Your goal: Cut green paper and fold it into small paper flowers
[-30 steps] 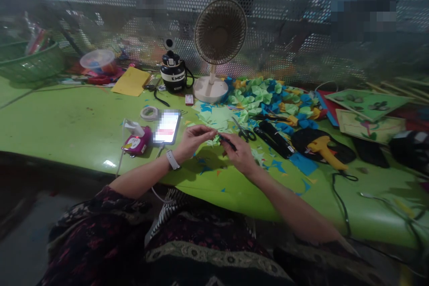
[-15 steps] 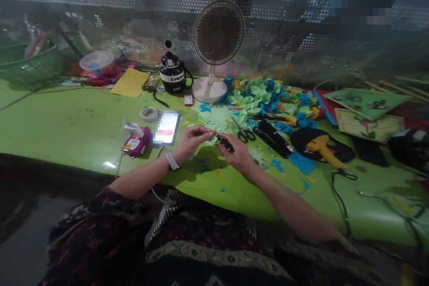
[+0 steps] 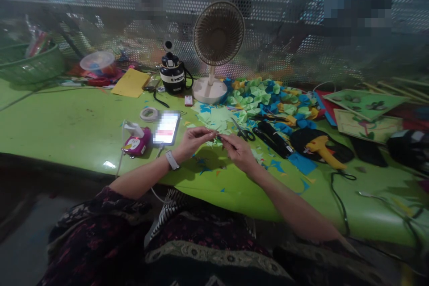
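Over the middle of the table, my left hand (image 3: 194,141) pinches something thin and small near its fingertips; I cannot make out its kind. My right hand (image 3: 238,151) is closed, its thumb and fingers together around a small dark piece that meets the left fingertips. Black-handled scissors (image 3: 247,134) lie just beyond my right hand. Pale green paper scraps (image 3: 216,117) spread behind both hands, with blue and orange bits below them. To the left of my left hand lies a lit phone (image 3: 166,128) with a cable plugged in.
A white fan (image 3: 217,35) stands at the back beside a black bottle (image 3: 172,76). Folded paper pieces (image 3: 264,96) are heaped behind the scissors. A black stapler (image 3: 273,139) and a yellow glue gun (image 3: 325,152) lie right. Left are a tape roll (image 3: 148,114) and purple adapter (image 3: 136,141).
My right hand's fingers have drawn in and shifted slightly; the dark piece shows less than before. My left hand has hardly moved.
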`<action>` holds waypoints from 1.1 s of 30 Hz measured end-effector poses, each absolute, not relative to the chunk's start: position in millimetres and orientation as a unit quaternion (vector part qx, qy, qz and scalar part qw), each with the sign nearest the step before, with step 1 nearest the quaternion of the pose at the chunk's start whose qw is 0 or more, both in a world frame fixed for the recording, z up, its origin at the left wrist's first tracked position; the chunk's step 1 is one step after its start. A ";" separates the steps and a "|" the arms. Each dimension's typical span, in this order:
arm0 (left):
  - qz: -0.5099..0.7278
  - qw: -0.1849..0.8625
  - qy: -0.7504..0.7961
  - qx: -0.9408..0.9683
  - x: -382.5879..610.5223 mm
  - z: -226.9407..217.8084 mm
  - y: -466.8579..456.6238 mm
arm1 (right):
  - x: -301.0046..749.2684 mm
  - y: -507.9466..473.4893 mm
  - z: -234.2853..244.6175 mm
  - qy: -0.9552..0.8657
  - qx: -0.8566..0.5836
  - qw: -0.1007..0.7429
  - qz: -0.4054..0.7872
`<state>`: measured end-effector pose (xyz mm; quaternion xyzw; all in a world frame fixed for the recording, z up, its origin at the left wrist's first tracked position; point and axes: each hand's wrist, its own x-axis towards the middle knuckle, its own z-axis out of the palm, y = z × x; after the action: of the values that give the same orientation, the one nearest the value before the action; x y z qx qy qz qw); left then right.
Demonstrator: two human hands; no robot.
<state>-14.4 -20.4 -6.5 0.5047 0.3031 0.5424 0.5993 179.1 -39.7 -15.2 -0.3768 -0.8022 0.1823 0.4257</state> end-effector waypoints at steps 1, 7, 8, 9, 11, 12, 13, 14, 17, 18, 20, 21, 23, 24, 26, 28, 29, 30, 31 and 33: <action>0.540 0.601 0.303 0.505 -14.5 -6.7 -20.2 | 178.7 -40.0 -15.2 -0.802 -0.377 0.424 0.185; 0.557 0.580 0.313 0.505 -15.0 -7.6 -18.9 | 175.1 -43.8 -17.4 -0.814 -0.372 0.415 0.164; 0.560 0.575 0.316 0.505 -15.0 -7.2 -19.1 | 174.9 -43.6 -18.4 -0.813 -0.373 0.419 0.157; 0.561 0.573 0.318 0.506 -15.1 -6.6 -19.5 | 175.0 -43.2 -19.3 -0.812 -0.374 0.422 0.153; 0.556 0.576 0.319 0.507 -15.2 -5.3 -20.3 | 175.7 -41.8 -20.9 -0.807 -0.378 0.427 0.151; 0.553 0.577 0.317 0.510 -15.3 -4.7 -20.7 | 176.2 -41.1 -21.2 -0.804 -0.381 0.429 0.153; 0.550 0.578 0.313 0.515 -15.3 -4.2 -20.9 | 176.7 -40.5 -21.2 -0.802 -0.382 0.431 0.157; 0.549 0.578 0.308 0.520 -15.3 -3.9 -20.9 | 177.2 -40.2 -20.8 -0.801 -0.382 0.432 0.161; 0.550 0.573 0.302 0.528 -15.1 -3.6 -20.7 | 178.3 -40.2 -18.4 -0.801 -0.381 0.426 0.178; 0.549 0.574 0.302 0.527 -15.0 -3.7 -20.5 | 178.3 -40.6 -17.5 -0.800 -0.383 0.423 0.185; 0.549 0.577 0.303 0.524 -14.6 -4.2 -20.3 | 177.7 -41.5 -16.1 -0.796 -0.389 0.419 0.198; 0.548 0.578 0.303 0.523 -14.5 -4.5 -20.1 | 177.3 -42.0 -15.6 -0.796 -0.390 0.417 0.201; 0.550 0.576 0.306 0.521 -14.4 -5.2 -19.6 | 176.3 -42.9 -15.4 -0.800 -0.389 0.413 0.196; 0.552 0.573 0.309 0.521 -14.5 -5.5 -19.4 | 175.9 -43.3 -15.6 -0.801 -0.391 0.412 0.189; 0.557 0.564 0.316 0.521 -14.8 -5.8 -19.0 | 175.4 -43.7 -16.3 -0.803 -0.393 0.414 0.171; 0.561 0.558 0.321 0.520 -15.2 -5.6 -19.0 | 175.3 -43.6 -17.2 -0.802 -0.390 0.425 0.156; 0.560 0.557 0.322 0.521 -15.5 -5.3 -19.2 | 175.5 -43.4 -17.6 -0.801 -0.388 0.430 0.151; 0.558 0.557 0.322 0.524 -15.7 -4.9 -19.4 | 175.7 -43.1 -17.9 -0.800 -0.387 0.433 0.149; 0.554 0.557 0.322 0.528 -16.0 -4.5 -19.6 | 176.0 -42.8 -18.0 -0.799 -0.388 0.434 0.149; 0.548 0.556 0.322 0.536 -16.3 -3.8 -19.9 | 176.9 -41.9 -18.2 -0.799 -0.390 0.430 0.154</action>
<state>-16.3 -19.9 -3.8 0.5359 0.3221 0.5480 0.5556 176.9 -41.9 -18.2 -0.3903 -0.7993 0.1545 0.4300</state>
